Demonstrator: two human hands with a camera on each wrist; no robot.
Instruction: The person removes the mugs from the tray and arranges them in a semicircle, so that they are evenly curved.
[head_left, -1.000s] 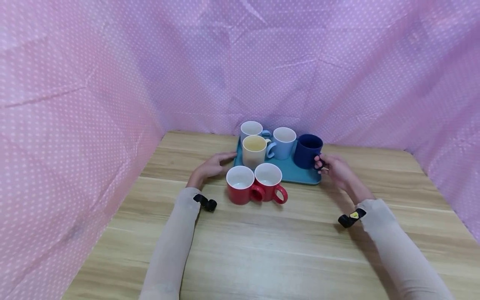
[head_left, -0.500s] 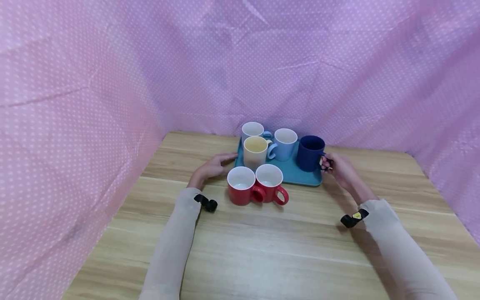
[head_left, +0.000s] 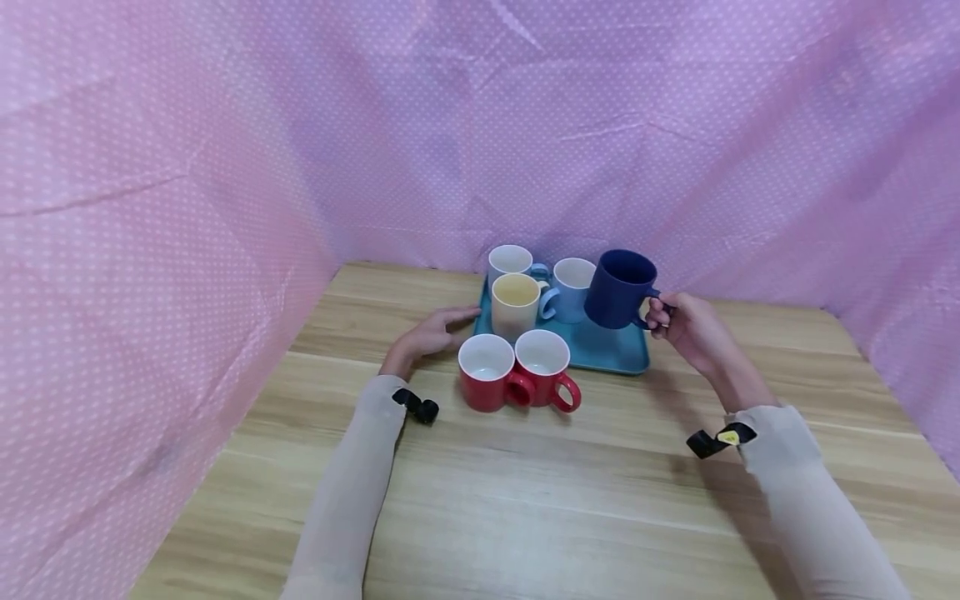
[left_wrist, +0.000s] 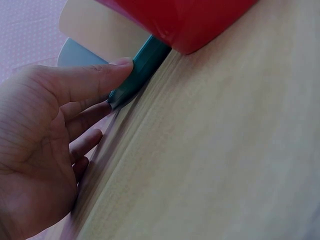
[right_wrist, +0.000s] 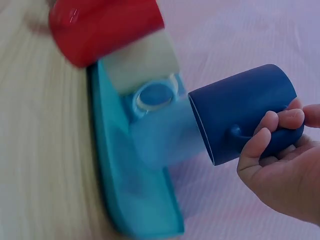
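My right hand (head_left: 693, 329) grips the handle of a dark blue mug (head_left: 617, 287), which is raised over the right part of a teal tray (head_left: 611, 354). In the right wrist view the dark blue mug (right_wrist: 245, 112) is tilted, fingers wrapped round its handle. At the tray's left edge, my left hand (head_left: 431, 332) pinches the rim; the left wrist view has the thumb (left_wrist: 112, 75) on the tray's edge (left_wrist: 145, 65) and fingertips just below it. On the tray stand a cream mug (head_left: 513, 317) and two light blue mugs, one at the back left (head_left: 510, 260) and one at centre (head_left: 573, 292).
Two red mugs stand side by side in front of the tray, a left one (head_left: 483, 387) and a right one (head_left: 542, 383), with their handles to the right. The wooden table (head_left: 517, 500) meets a pink dotted curtain (head_left: 540, 125) along its back.
My right hand has lifted the dark blue mug up off the tray, after it shifted slightly right. The left hand stays at the tray's edge.
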